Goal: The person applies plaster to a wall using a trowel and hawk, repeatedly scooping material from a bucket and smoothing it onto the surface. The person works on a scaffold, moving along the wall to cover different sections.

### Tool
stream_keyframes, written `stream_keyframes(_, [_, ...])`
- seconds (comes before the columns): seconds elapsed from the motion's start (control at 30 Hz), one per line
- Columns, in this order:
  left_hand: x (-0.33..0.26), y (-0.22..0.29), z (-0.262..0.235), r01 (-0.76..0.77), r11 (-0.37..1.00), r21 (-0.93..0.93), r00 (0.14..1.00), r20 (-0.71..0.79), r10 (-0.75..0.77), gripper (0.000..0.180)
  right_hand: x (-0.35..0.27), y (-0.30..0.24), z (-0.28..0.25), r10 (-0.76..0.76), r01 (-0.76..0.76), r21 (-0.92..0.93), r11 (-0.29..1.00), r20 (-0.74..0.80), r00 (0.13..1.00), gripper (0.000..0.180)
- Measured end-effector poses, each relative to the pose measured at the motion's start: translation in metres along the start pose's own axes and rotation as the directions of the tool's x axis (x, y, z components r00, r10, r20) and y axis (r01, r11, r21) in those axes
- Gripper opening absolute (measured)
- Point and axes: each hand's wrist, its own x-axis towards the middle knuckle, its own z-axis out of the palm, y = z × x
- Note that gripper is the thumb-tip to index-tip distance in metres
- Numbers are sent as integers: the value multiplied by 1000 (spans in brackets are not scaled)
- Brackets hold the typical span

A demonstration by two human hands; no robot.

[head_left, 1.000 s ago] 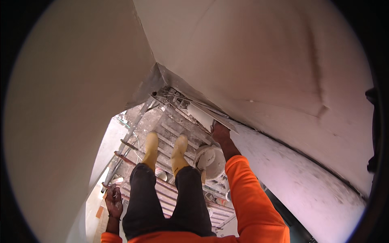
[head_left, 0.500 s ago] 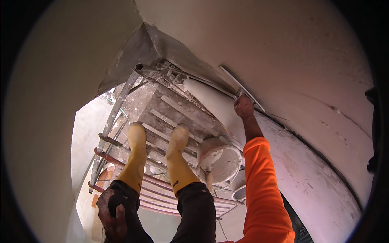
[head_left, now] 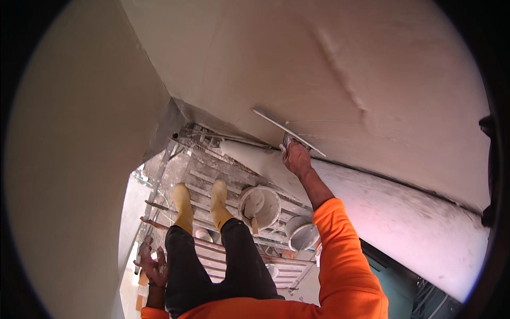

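Observation:
My right hand is closed around the handle of a long flat plastering trowel. The blade's long edge lies against the smooth, damp-looking plastered wall, just above a large pale rounded ledge. My left hand hangs beside my left thigh, fingers apart, holding nothing. To the right of my boots, a bucket holds pale plaster mix and a tool with a wooden handle.
My yellow boots stand on a slatted scaffold platform. A second bucket stands nearer on the right. Metal scaffold tubes run along the left, near another plastered wall. A raised ridge marks the wall.
My view has shifted, showing more of the wall above. The trowel now appears further left and lower in view. My left hand has come off my leg, its fingers spreading.

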Motion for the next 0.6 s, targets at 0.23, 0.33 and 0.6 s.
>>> stream_keyframes(0.23, [8,33,-48,-160,972,172,983,-65,173,46,-46,-49,-198,-5,5,-7,1000,-13,1000,46])
stream_keyframes(0.33, [12,36,-59,25,998,64,999,-26,-23,47,-64,-70,-267,-80,78,-19,997,-128,989,46])
stream_keyframes(0.6, [33,1,-72,-62,993,98,993,-91,71,51,-99,-109,-429,-174,145,-123,982,-265,949,43])
